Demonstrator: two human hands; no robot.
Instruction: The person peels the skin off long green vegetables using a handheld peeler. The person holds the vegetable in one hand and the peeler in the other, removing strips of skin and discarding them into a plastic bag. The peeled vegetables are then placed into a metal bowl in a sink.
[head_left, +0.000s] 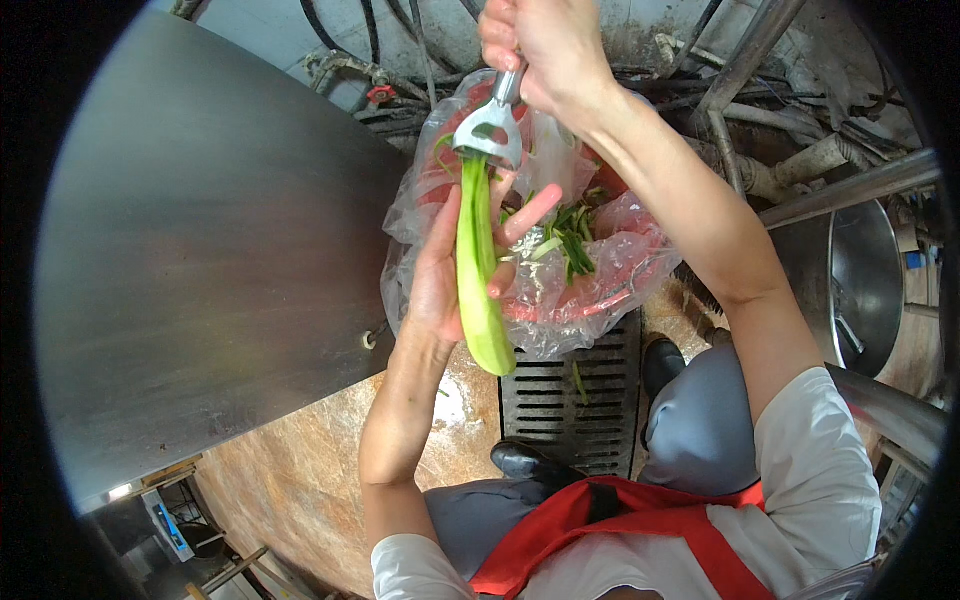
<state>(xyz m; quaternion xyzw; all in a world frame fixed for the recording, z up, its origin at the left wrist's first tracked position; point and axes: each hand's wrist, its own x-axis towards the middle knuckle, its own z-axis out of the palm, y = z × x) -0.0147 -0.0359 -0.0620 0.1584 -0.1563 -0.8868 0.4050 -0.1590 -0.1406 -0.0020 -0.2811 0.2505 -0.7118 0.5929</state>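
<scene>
My left hand (435, 292) supports a long pale-green cucumber (478, 277) from beneath, its thumb along one side and several fingers spread on the other. The cucumber is mostly peeled, with a darker strip along its upper half. In my right hand (551, 56) is the handle of a metal Y-shaped peeler (491, 127). The peeler's head covers the cucumber's far end, so the blade's contact there is hidden. Below both hands sits a red tub (559, 309) lined with a clear plastic bag (630, 247). Dark-green peelings (574, 240) lie inside the bag.
A large stainless steel panel (217, 232) fills the left side. Pipes and hoses (405, 82) run along the wall behind the tub. A slotted drain grate (570, 397) lies between my boots. At the right are metal rails (847, 191) and a steel pot (870, 292).
</scene>
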